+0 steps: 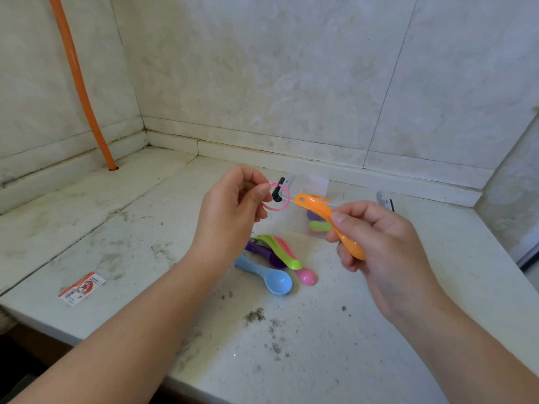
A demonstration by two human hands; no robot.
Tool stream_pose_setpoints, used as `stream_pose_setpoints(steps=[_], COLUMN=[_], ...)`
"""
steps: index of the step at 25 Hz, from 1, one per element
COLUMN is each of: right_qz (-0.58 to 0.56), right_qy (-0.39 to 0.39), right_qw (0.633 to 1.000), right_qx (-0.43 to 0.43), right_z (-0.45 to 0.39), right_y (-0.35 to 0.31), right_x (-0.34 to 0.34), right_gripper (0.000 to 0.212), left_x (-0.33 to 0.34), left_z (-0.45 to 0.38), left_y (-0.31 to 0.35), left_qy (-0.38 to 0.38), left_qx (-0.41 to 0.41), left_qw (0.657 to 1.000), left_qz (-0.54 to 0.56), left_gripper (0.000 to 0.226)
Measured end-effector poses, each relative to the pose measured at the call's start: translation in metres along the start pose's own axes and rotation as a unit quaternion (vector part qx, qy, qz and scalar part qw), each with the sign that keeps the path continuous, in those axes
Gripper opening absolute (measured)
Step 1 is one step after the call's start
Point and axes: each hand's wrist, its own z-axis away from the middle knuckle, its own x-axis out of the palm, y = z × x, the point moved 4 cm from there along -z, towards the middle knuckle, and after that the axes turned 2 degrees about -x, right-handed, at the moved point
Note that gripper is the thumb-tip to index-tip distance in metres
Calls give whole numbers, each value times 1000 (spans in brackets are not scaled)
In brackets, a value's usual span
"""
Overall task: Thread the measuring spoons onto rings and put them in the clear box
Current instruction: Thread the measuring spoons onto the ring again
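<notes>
The desk (320,360) is a pale, stained stone slab set into a corner of marbled wall tiles (262,68), with dark crumbs scattered near its front edge. An orange hose (78,83) runs down the left wall into a hole in the desk. The left hand (233,211) pinches a pink ring (278,206) between thumb and fingers; the right hand (376,237) grips an orange spoon (329,221), its handle end just beside the ring. Below lie 4 loose spoons (277,263), blue, purple, green and pink, touching each other. Behind them stands the clear box (309,199), with more spoons inside. A small red-and-white packet (81,288) lies well apart at the left.
</notes>
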Motion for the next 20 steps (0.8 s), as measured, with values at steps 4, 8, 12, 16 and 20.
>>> stream_pose_setpoints(steps=[4,8,12,16,20], right_qz=[123,160,191,151,3], right_qy=[26,40,41,48,22], right_qw=[983,975,969,979,999], right_qx=[-130,-152,-153,-129,28], right_z=[6,8,8,7,0], right_y=[-8,-8,-6,-7,9], right_x=[0,4,5,4,2], right_gripper=[9,10,14,14,19], left_x=[5,8,12,12,7], left_z=[3,7,10,10,7], left_y=[1,4,7,6,5], left_qy=[-28,-57,-78,-67,-25], left_qx=[6,20,40,49,43], left_qw=[1000,998,995,996,999], left_qz=[-11,-16,-38,-38,4], left_gripper=[25,22,24,25,22])
